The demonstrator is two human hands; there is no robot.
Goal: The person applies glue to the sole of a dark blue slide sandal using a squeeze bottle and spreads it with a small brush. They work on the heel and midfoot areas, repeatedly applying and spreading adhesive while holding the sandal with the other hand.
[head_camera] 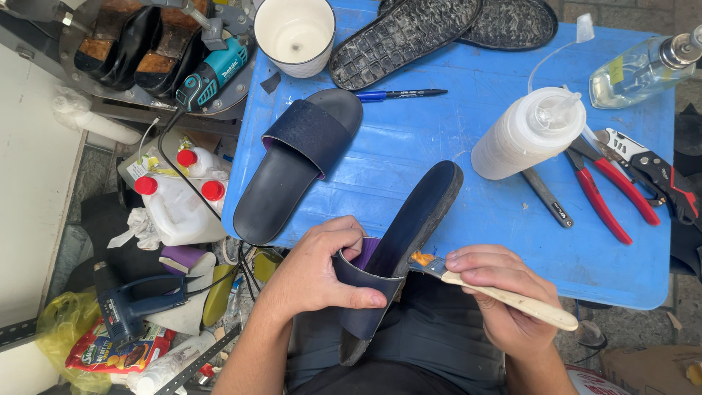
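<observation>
My left hand (322, 271) grips a dark navy slide sandal (409, 227) by its strap, holding it on edge over my lap, toe end resting on the blue table (439, 132). My right hand (490, 281) holds a small brush (504, 292) with a pale wooden handle. Its bristles, loaded with orange-yellow glue, touch the sandal's side edge near the strap. A second matching navy slide (296, 164) lies flat on the table's left part, hanging over the edge.
On the table stand a white cup (295, 33), a white squeeze bottle (528, 132), a clear glass bottle (643, 69), red-handled pliers (610, 190), a blue pen (398, 94) and two black rubber soles (439, 25). Jugs, a drill and a heat gun clutter the floor at left.
</observation>
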